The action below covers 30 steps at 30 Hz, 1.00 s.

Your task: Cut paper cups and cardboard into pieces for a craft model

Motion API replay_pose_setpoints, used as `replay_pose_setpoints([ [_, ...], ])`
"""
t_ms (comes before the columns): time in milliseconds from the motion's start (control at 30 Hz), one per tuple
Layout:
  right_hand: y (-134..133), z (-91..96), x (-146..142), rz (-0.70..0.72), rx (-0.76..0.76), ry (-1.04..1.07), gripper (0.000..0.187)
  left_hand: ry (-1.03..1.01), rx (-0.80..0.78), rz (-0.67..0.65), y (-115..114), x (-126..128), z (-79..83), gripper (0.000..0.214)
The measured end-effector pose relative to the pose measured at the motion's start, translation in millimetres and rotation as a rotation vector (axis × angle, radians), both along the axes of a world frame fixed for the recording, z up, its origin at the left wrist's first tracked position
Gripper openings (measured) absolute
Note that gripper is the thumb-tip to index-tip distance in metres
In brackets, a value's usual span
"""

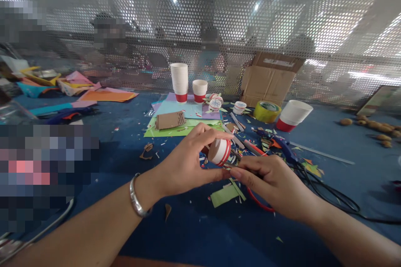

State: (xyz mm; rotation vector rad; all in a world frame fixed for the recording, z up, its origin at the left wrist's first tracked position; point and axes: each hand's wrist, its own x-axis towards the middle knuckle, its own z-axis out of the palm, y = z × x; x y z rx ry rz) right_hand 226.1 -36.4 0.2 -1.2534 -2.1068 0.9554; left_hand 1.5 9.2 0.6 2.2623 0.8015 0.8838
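Note:
My left hand (pixel 184 162) is closed around a small white paper cup piece (pixel 219 151) with red stripes, tilted on its side between thumb and fingers. My right hand (pixel 269 179) is closed on a slim dark metal tool (pixel 235 155), whose tip lies against the striped rim. Most of the tool is hidden by my fingers, so its kind is unclear. Just below my right hand a red loop (pixel 258 205) shows, and I cannot tell whether it belongs to the tool. Beneath my hands lies a strip of light green paper (pixel 224 195).
Paper cup stacks (pixel 179 81) stand behind coloured sheets (pixel 188 110) bearing corrugated cardboard (pixel 170 120). To the right are yellow tape (pixel 267 112), a tilted cup stack (pixel 293 115), a blue glue gun (pixel 286 149) with its black cord, and a cardboard box (pixel 269 79). Paper scraps litter the blue table.

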Motion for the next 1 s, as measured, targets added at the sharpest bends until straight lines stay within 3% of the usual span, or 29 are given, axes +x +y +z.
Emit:
replay_pose_setpoints([
  [200,1.5,-0.5,0.8,-0.030,0.035,-0.020,0.047,-0.056,-0.069,-0.043,0.5,-3.6,3.3,0.054],
  [700,3.3,4.1,4.4,-0.053,0.041,-0.067,0.050,-0.147,-0.030,0.013,7.9,-5.4,0.2,0.051],
  [1000,3.8,5.2,7.2,-0.065,0.050,-0.062,0.050,-0.029,0.067,-0.044,3.8,-2.9,5.9,0.053],
])
